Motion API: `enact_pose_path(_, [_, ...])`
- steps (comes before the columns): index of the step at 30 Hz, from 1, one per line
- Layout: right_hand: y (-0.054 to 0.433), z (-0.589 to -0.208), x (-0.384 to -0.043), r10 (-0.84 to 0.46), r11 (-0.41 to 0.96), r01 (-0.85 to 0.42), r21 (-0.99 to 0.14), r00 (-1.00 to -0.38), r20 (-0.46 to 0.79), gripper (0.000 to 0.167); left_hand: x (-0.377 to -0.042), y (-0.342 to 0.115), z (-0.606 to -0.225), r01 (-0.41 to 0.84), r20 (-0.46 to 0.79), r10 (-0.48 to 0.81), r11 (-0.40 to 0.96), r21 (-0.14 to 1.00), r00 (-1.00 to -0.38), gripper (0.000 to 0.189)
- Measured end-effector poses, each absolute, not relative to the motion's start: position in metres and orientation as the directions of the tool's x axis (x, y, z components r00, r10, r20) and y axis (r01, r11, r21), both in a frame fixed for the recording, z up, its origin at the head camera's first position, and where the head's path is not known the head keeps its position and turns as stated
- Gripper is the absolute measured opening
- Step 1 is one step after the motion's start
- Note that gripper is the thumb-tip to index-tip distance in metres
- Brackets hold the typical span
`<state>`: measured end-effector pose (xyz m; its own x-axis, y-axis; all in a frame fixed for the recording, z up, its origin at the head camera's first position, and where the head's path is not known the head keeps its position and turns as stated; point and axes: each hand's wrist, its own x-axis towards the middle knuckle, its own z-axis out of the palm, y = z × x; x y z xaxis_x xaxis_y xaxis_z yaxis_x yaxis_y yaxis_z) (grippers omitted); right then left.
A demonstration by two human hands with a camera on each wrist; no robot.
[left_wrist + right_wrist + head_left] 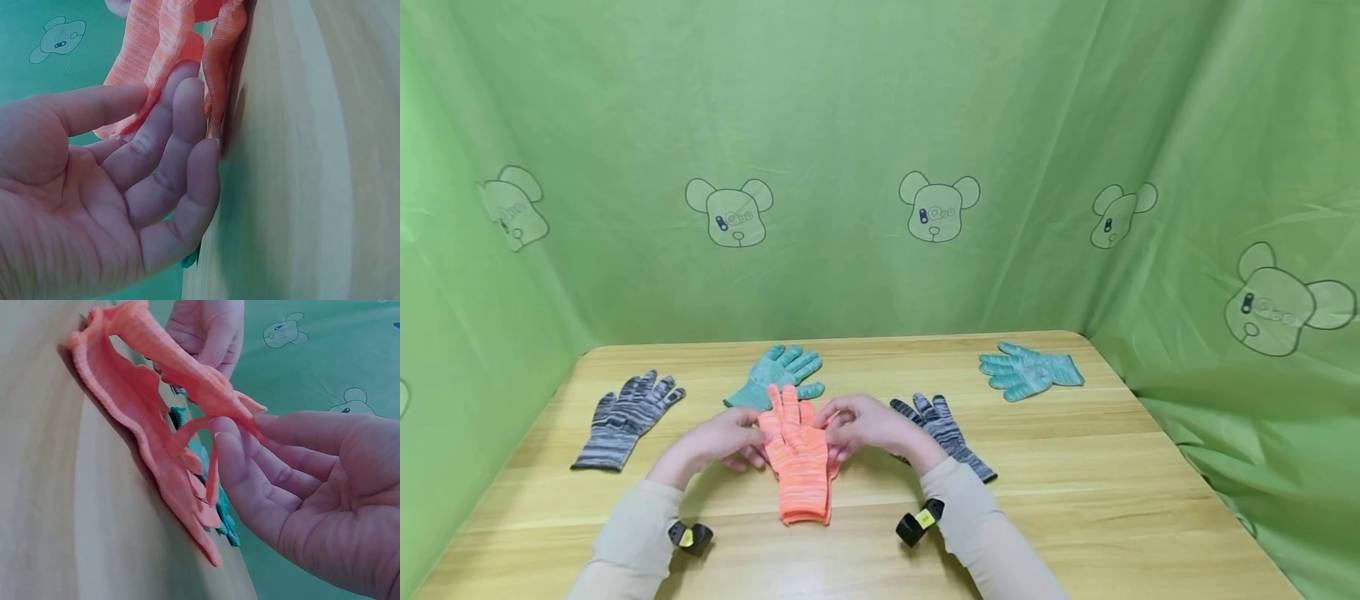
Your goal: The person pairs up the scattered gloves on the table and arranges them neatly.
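So that the upper orange glove (802, 458) sits squarely over the lower orange glove (134, 403) near the middle of the table (1097, 492), it seems, left hand (728, 435) and right hand (867, 423) pinch its sides, thumbs closed against bent fingers

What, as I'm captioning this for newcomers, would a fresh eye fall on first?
Probably the bright orange knitted gloves at the middle of the light wooden table, the upper one pinched by the left hand and right hand. Next, the green cloth backdrop behind it, printed with outlined animal heads; then two teal knitted gloves near the table's back edge and two grey-and-black striped knitted gloves, one either side of the orange gloves.
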<state>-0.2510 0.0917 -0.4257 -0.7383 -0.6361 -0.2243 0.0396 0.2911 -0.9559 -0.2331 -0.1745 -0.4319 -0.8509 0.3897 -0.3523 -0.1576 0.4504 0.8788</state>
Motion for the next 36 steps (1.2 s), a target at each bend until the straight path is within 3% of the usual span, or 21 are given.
enact_pose_path(10, [0.096, -0.424, -0.255, -0.617, 0.344, -0.006, -0.939, -0.755, -0.222, 0.027, -0.232, -0.176, -0.431, -0.145, -0.344, 0.37, 0.471, 0.87, -0.863, 0.018])
enact_pose_path(18, [0.103, -0.422, -0.26, -0.55, 0.376, -0.081, -0.923, -0.821, -0.152, 0.03, -0.232, -0.182, -0.425, -0.143, -0.333, 0.324, 0.492, 0.859, -0.885, 0.027])
enact_pose_path(25, [0.103, -0.422, -0.262, -0.478, 0.406, -0.086, -0.91, -0.869, -0.131, 0.027, -0.235, -0.185, -0.425, -0.159, -0.338, 0.3, 0.491, 0.856, -0.892, 0.024])
enact_pose_path(31, [0.102, -0.425, -0.262, -0.49, 0.43, -0.107, -0.897, -0.862, -0.132, 0.029, -0.234, -0.185, -0.426, -0.154, -0.34, 0.294, 0.509, 0.847, -0.893, 0.021])
enact_pose_path(36, [0.1, -0.432, -0.261, -0.575, 0.463, -0.17, -0.87, -0.805, -0.148, 0.028, -0.233, -0.182, -0.427, -0.152, -0.348, 0.297, 0.524, 0.838, -0.889, 0.017])
